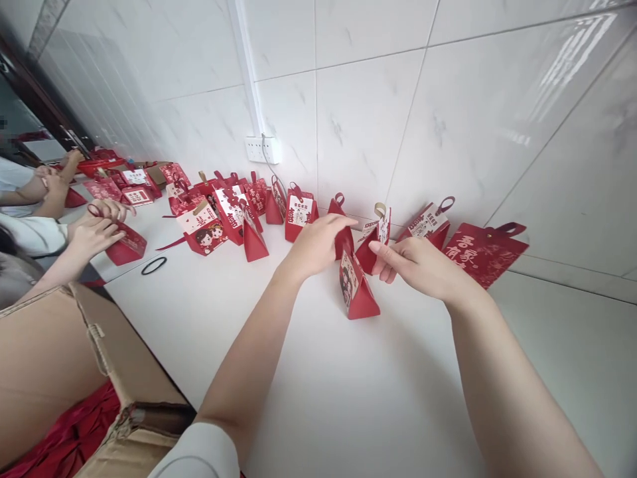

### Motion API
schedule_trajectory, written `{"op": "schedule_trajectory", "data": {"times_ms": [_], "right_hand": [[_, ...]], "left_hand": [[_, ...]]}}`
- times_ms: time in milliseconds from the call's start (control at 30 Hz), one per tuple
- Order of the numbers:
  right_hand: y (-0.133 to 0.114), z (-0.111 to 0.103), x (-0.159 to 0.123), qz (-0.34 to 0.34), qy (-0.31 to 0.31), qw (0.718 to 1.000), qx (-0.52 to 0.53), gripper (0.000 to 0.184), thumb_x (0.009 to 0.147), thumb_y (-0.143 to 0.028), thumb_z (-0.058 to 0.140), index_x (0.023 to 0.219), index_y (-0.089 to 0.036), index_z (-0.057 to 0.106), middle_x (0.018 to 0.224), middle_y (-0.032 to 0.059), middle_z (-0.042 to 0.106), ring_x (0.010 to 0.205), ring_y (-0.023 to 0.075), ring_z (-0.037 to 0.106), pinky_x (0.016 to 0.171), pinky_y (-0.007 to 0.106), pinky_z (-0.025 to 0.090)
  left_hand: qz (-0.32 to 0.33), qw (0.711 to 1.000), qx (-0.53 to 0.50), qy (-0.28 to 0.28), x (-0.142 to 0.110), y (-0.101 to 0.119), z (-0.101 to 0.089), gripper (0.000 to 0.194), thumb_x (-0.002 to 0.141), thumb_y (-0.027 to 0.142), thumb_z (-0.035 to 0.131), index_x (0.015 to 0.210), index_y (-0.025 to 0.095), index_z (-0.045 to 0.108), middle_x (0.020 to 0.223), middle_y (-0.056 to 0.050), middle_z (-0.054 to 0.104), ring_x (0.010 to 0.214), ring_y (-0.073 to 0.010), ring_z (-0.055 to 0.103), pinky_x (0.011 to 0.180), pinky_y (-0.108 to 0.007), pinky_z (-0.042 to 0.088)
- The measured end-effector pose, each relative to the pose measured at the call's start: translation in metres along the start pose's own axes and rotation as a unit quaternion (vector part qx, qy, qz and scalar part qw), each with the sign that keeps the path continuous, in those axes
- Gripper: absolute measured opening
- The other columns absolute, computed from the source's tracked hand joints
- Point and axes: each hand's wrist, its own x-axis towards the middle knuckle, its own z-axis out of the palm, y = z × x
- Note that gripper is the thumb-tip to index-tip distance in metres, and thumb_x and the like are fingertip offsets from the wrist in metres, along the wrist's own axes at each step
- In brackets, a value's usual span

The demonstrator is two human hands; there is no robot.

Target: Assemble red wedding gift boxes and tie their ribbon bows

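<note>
My left hand (pixel 318 247) reaches over a red gift box (pixel 338 205) with a ribbon loop. Its fingers are stretched to the right against that box, and they hide part of it. My right hand (pixel 418 264) has curled fingers and its thumb forward, at the right side of a red and white gift box (pixel 367 256) with a gold loop; the fingers appear closed on its edge. In front of both hands stands a triangular red gift box (pixel 362 300) with cartoon figures on its side.
More red gift boxes (pixel 300 214) line the wall, and a patterned one (pixel 485 249) leans at right. A black ring (pixel 154 265) lies on the white table (pixel 318 392). An open carton (pixel 44 338) holds red pieces. At left, another person's hands (pixel 97 232) hold a box.
</note>
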Motion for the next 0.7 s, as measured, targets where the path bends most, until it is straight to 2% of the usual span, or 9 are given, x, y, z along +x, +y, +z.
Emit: {"op": "schedule_trajectory", "data": {"times_ms": [100,200,300,367,433,500,567,633,700], "right_hand": [[-0.001,-0.01,-0.006,0.015,0.046,0.999,-0.026,0.055,0.094,-0.055,0.037,0.062,-0.021,0.064,0.064,0.0036,0.066,0.061,0.0185,0.062,0.058,0.03,0.045],[0.001,-0.015,-0.008,0.01,0.055,0.997,-0.05,0.045,0.093,-0.049,0.041,0.068,-0.02,0.066,0.067,0.0045,0.067,0.065,0.0203,0.062,0.059,0.03,0.045],[-0.001,-0.014,-0.009,0.022,-0.052,0.998,-0.042,0.031,0.09,-0.038,0.044,0.081,-0.023,0.069,0.08,0.0035,0.069,0.073,0.0208,0.063,0.062,0.029,0.046],[-0.005,-0.013,-0.011,0.02,-0.16,0.987,-0.019,0.026,0.088,-0.03,0.045,0.091,-0.027,0.07,0.092,0.0009,0.07,0.081,0.0203,0.064,0.066,0.028,0.048],[-0.008,-0.012,-0.013,0.012,-0.207,0.978,0.004,0.029,0.085,-0.024,0.045,0.099,-0.03,0.069,0.1,-0.0014,0.069,0.088,0.0195,0.064,0.072,0.027,0.048],[-0.008,-0.014,-0.014,0.029,-0.197,0.98,0.01,0.029,0.085,-0.024,0.044,0.1,-0.03,0.068,0.092,-0.0008,0.069,0.082,0.0185,0.064,0.07,0.027,0.048],[-0.006,-0.018,-0.015,0.058,-0.171,0.983,-0.003,0.024,0.088,-0.03,0.042,0.091,-0.026,0.066,0.073,-0.0004,0.065,0.065,0.0165,0.06,0.059,0.026,0.045],[-0.005,-0.022,-0.015,0.064,-0.137,0.988,-0.029,0.028,0.09,-0.037,0.041,0.074,-0.022,0.06,0.058,-0.0017,0.054,0.051,0.0135,0.05,0.048,0.025,0.036],[-0.01,-0.025,-0.017,0.029,-0.082,0.994,-0.062,0.034,0.091,-0.04,0.042,0.064,-0.021,0.05,0.054,-0.0027,0.047,0.046,0.0114,0.041,0.044,0.025,0.03]], "left_hand": [[-0.073,0.996,-0.052,-0.005,-0.002,0.0,-0.008,0.035,0.094,0.027,0.034,0.115,0.022,0.062,0.118,-0.005,0.063,0.108,-0.0199,0.057,0.091,-0.031,0.043],[-0.158,0.98,-0.096,-0.077,-0.005,0.003,-0.013,0.054,0.094,0.054,0.027,0.1,0.019,0.067,0.098,-0.006,0.07,0.093,-0.0211,0.062,0.079,-0.029,0.045],[-0.188,0.957,-0.071,-0.21,-0.007,0.011,-0.012,0.054,0.085,0.064,0.039,0.091,0.019,0.067,0.087,-0.006,0.069,0.085,-0.0223,0.063,0.07,-0.028,0.044],[-0.169,0.947,-0.047,-0.269,-0.006,0.016,-0.009,0.047,0.081,0.062,0.046,0.089,0.02,0.065,0.087,-0.004,0.068,0.082,-0.0215,0.062,0.064,-0.027,0.042],[-0.144,0.949,-0.027,-0.279,-0.005,0.018,-0.007,0.033,0.081,0.051,0.05,0.088,0.021,0.064,0.089,-0.003,0.068,0.08,-0.02,0.061,0.06,-0.026,0.04],[-0.127,0.958,-0.022,-0.258,-0.004,0.014,-0.008,0.023,0.081,0.036,0.05,0.093,0.023,0.065,0.094,-0.001,0.068,0.082,-0.0187,0.061,0.061,-0.025,0.04],[-0.126,0.964,-0.027,-0.233,-0.005,0.008,-0.011,0.027,0.08,0.026,0.049,0.102,0.024,0.064,0.102,-0.001,0.067,0.088,-0.018,0.062,0.065,-0.024,0.043],[-0.137,0.966,-0.032,-0.215,-0.006,0.001,-0.014,0.032,0.08,0.024,0.049,0.108,0.025,0.063,0.108,-0.002,0.067,0.094,-0.0177,0.062,0.07,-0.023,0.045],[-0.143,0.967,-0.04,-0.207,-0.007,-0.003,-0.016,0.034,0.08,0.026,0.051,0.112,0.024,0.062,0.111,-0.002,0.066,0.097,-0.0174,0.062,0.074,-0.023,0.047]]}}
